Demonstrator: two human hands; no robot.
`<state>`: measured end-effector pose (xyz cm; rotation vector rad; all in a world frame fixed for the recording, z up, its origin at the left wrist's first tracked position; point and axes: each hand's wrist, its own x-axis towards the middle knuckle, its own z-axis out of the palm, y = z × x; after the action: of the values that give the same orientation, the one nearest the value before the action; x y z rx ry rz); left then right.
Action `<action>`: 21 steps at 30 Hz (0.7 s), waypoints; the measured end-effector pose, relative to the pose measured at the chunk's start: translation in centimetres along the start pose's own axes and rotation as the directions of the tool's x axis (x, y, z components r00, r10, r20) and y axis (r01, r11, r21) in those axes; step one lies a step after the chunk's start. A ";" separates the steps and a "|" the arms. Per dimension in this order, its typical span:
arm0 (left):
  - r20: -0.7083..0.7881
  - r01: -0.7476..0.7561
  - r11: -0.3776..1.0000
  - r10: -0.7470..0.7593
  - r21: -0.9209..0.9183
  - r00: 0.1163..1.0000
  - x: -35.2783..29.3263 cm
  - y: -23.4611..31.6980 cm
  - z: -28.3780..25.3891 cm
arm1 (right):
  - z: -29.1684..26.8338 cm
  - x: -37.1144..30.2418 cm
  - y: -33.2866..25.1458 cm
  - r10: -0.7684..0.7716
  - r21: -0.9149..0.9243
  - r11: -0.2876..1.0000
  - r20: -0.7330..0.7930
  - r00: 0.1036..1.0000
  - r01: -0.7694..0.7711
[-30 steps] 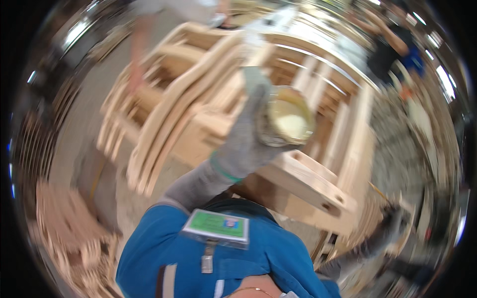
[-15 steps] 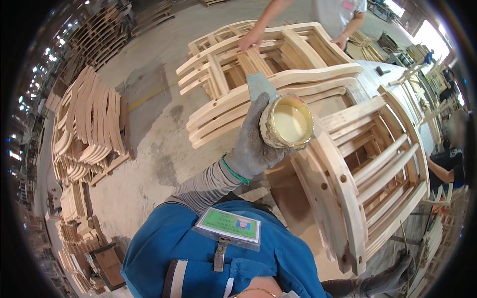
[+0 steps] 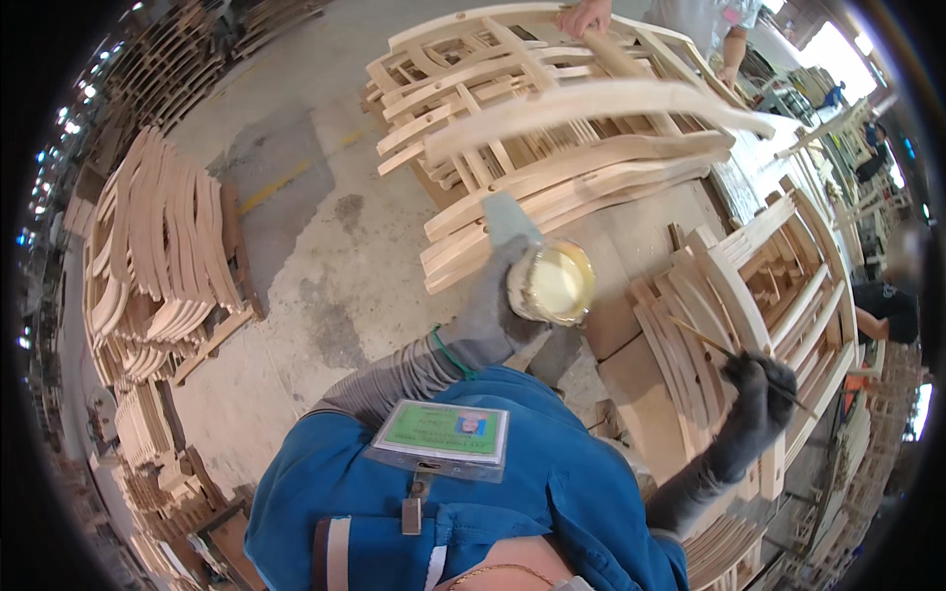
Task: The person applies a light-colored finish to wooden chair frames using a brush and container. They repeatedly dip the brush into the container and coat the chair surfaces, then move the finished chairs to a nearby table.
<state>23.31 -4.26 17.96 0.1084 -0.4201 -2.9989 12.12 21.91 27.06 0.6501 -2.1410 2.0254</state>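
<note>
My left hand [image 3: 493,307], in a grey glove, grips a round cup [image 3: 514,286] with a crusted rim and cream-coloured liquid [image 3: 561,286] inside. A flat grey-green scraper-like blade [image 3: 506,217] sticks up from the same hand, beside the cup. At the right, my right hand [image 3: 755,399], in a dark glove, is closed round a thin stick [image 3: 702,338]. One end of the stick points left over a stack of curved wooden frames [image 3: 724,286]; whether it has bristles cannot be made out.
Beyond the cup lies a larger stack of slatted wooden frames [image 3: 601,158]. A co-worker's hand [image 3: 585,18] is on a wooden piece at its far side. More curved wooden parts [image 3: 163,222] are piled on the floor at the left. Another person [image 3: 887,313] is at the right edge.
My right hand has risen into clearer view at the right with the stick. The cup has moved slightly down and left. At the far stack, wooden frames have shifted, one blurred by motion.
</note>
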 end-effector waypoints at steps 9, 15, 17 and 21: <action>-0.079 -0.255 0.824 0.339 0.506 0.937 -4.7 8.9 -2.6 | 15.9 -1.0 -2.8 -0.308 0.169 0.951 0.449 0.839 0.260; 0.106 -0.229 0.948 0.210 0.220 0.972 -7.0 12.9 -1.2 | 22.1 0.1 -4.1 -0.398 0.032 0.881 0.592 0.701 0.473; 0.169 -0.468 0.659 0.465 0.589 0.869 -7.5 12.7 -2.2 | 23.0 -1.0 -3.9 -0.195 -0.025 0.967 0.570 0.798 0.254; 0.288 -0.450 0.023 0.739 0.893 0.609 -7.6 12.5 -5.4 | 23.0 -3.6 -2.0 -0.201 -0.009 0.963 0.643 0.739 0.269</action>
<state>32.54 -16.74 16.64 0.3109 -1.6164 -1.4553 20.75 0.28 25.42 1.7067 -2.2864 1.6875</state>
